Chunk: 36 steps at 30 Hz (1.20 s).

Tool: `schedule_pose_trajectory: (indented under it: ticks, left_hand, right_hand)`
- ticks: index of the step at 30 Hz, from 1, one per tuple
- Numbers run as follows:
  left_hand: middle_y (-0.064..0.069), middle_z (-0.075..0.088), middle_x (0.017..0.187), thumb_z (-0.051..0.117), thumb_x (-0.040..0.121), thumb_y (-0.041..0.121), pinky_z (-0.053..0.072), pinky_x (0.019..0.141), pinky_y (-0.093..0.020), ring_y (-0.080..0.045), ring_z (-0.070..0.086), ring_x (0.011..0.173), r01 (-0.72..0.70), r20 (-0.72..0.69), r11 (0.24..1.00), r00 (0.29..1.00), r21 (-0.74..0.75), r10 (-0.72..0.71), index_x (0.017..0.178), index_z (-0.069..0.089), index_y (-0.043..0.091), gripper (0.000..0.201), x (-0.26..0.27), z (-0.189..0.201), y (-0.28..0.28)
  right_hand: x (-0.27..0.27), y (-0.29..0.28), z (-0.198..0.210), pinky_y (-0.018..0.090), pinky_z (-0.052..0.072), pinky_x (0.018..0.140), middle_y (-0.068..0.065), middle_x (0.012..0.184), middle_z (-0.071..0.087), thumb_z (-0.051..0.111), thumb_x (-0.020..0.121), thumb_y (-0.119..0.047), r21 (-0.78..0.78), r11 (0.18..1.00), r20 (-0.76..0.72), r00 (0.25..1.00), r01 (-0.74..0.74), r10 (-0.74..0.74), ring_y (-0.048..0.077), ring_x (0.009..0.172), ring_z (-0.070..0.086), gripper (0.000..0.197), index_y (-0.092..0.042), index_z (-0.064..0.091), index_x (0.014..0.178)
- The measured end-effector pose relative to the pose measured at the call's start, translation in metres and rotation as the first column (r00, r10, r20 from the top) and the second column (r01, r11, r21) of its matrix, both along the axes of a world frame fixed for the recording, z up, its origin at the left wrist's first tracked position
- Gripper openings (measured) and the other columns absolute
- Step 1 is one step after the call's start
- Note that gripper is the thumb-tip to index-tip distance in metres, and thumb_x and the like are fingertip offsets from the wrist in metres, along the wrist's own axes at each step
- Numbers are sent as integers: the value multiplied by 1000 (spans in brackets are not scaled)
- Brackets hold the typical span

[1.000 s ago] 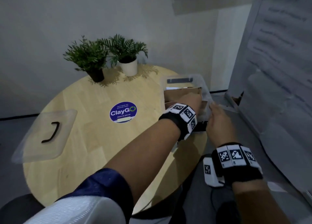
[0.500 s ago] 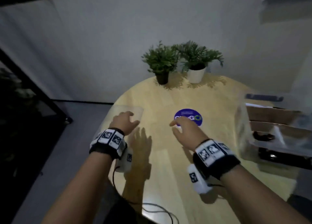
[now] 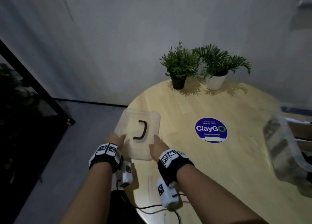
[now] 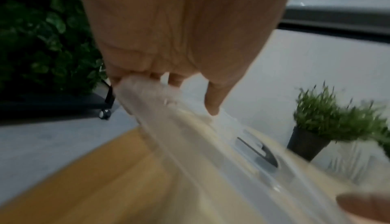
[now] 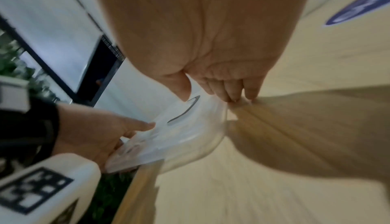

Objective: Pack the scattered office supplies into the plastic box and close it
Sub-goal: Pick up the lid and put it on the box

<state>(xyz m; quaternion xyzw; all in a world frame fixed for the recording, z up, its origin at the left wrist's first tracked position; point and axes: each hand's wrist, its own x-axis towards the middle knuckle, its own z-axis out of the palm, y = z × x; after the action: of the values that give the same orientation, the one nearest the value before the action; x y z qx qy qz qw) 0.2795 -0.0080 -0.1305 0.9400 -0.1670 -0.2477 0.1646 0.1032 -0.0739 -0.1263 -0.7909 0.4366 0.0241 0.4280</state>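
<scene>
The clear plastic lid (image 3: 148,120) with a black handle (image 3: 141,130) lies at the table's left edge. My left hand (image 3: 120,139) grips its near left edge, thumb on top and fingers beneath, as the left wrist view shows for the left hand (image 4: 181,92) on the lid (image 4: 211,161). My right hand (image 3: 156,141) holds the near right edge. In the right wrist view the right hand (image 5: 207,96) has its thumb on top of the lid (image 5: 190,132) and its fingers at the rim. The open plastic box (image 3: 285,130) stands blurred at the far right with brown packets inside.
The round wooden table (image 3: 202,164) carries a blue ClayGO sticker (image 3: 211,130) in the middle and two potted plants (image 3: 179,66) (image 3: 217,66) at the back. A black wheeled frame (image 3: 50,102) stands on the floor to the left. Cables hang off the near edge.
Both hands left the box on the right, crossed the table to the left and took hold of the lid. The head view swung left with them.
</scene>
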Motion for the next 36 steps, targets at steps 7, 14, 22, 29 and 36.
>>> schedule_pose_trajectory:
  ticks: [7, 14, 22, 29, 36]
  left_hand:
    - [-7, 54, 96, 52, 96, 28, 46, 63, -32, -17, 57, 63, -75, -256, 732, 957, -677, -139, 112, 39, 6, 30, -122, 76, -14]
    - [-7, 54, 103, 39, 101, 20, 47, 63, -15, -13, 55, 77, 151, -205, 562, 829, -813, -520, 117, 30, 15, 20, -333, 119, -80]
    - [-17, 22, 148, 37, 101, 25, 34, 106, -39, -36, 36, 131, 409, -185, 696, 770, -591, -610, 144, 21, 2, 52, -454, 88, -143]
    - [-19, 34, 143, 37, 101, 25, 41, 94, -39, -36, 45, 124, 456, -111, 678, 778, -576, -618, 142, 27, 3, 48, -460, 80, -167]
    - [-19, 35, 145, 45, 97, 35, 40, 101, -43, -37, 44, 128, 530, -25, 707, 792, -468, -610, 146, 24, 6, 61, -427, 79, -176]
  right_hand:
    - [-118, -52, 63, 50, 42, 100, 11, 136, 47, 48, 91, -35, 19, 921, 278, 883, 390, -379, 28, 109, 55, 42, -25, 38, 131]
    - [-322, -82, 134, 31, 33, 98, 25, 128, 38, 43, 92, -1, -563, 622, 274, 833, 545, -481, 35, 115, 42, 51, -9, 38, 142]
    - [-432, -132, 105, 45, 31, 103, 26, 135, 41, 42, 88, -30, -537, 655, -133, 713, 531, -688, 41, 126, 35, 48, -4, 50, 128]
    - [-449, -161, 102, 40, 41, 95, 24, 135, 46, 44, 94, -11, -413, 669, -49, 719, 618, -694, 39, 121, 48, 42, -6, 37, 136]
    - [-434, -147, 125, 38, 49, 87, 16, 139, 47, 50, 94, -18, -209, 756, -88, 758, 620, -646, 37, 120, 52, 59, -14, 24, 147]
